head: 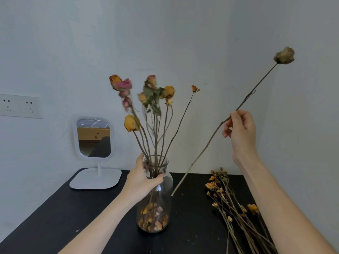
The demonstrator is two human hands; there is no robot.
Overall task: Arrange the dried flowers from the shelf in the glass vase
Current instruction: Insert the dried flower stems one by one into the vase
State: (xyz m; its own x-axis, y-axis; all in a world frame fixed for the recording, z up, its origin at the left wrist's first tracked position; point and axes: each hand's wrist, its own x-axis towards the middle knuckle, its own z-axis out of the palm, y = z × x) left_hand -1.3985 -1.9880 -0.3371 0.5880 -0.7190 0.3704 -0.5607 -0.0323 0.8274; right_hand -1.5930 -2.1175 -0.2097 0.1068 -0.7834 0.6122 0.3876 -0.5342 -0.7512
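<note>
A clear glass vase stands on the black shelf, with loose dried petals at its bottom and several dried roses rising from its neck. My left hand is wrapped around the vase's neck. My right hand pinches the middle of a long dried rose stem, held in the air to the right of the vase. Its pale bud points up and right, and its cut end hangs near the vase's shoulder.
A bundle of dried orange flowers lies on the shelf at the right, partly under my right forearm. A white standing mirror sits at the back left. A wall socket is on the left wall.
</note>
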